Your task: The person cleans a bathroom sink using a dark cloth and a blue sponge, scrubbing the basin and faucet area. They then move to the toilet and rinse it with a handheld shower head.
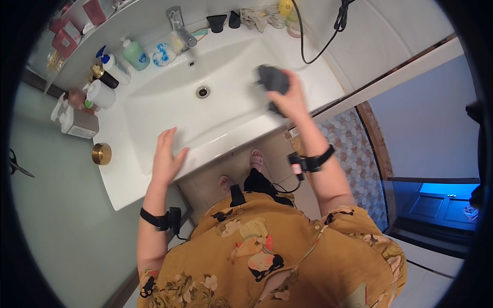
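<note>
My right hand (290, 98) grips a bunched dark grey cloth (272, 79) over the right part of a white washbasin (238, 92). Motion blurs the cloth. Above the basin's front left rim, my left hand (168, 156) is held with its fingers apart and nothing in it. Whether that hand touches the rim, I cannot tell. The metal drain (203, 91) lies between my two hands, further back. Behind it rises a chrome faucet (183, 29).
Pump bottles, including a green one (136, 55) and a grey one (79, 122), line the left rim near a gold round container (101, 154). Black nozzles (216, 23) and a crumpled beige cloth (256, 18) sit at the back. A black cable (302, 42) hangs at the right.
</note>
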